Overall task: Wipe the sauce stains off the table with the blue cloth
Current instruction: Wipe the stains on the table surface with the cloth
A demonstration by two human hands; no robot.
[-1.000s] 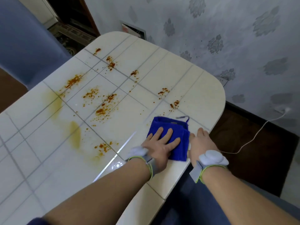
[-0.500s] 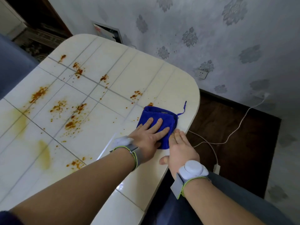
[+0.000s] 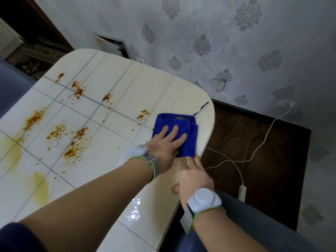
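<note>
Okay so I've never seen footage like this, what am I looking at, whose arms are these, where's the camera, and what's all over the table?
There is no machine: these are a person's bare hands, filmed by a camera worn on their head, looking down. The white tiled table carries orange-brown sauce stains. The left hand presses flat on a folded blue cloth near the table's edge. The right hand rests on that edge, fingertips at the cloth's near corner. Each wrist wears a grey band.

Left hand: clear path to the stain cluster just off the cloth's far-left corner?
Probably yes. The left hand lies flat on the blue cloth, and the nearest sauce stains sit beside that corner on bare table, nothing between. The right hand rests at the table edge, out of the way.
</note>
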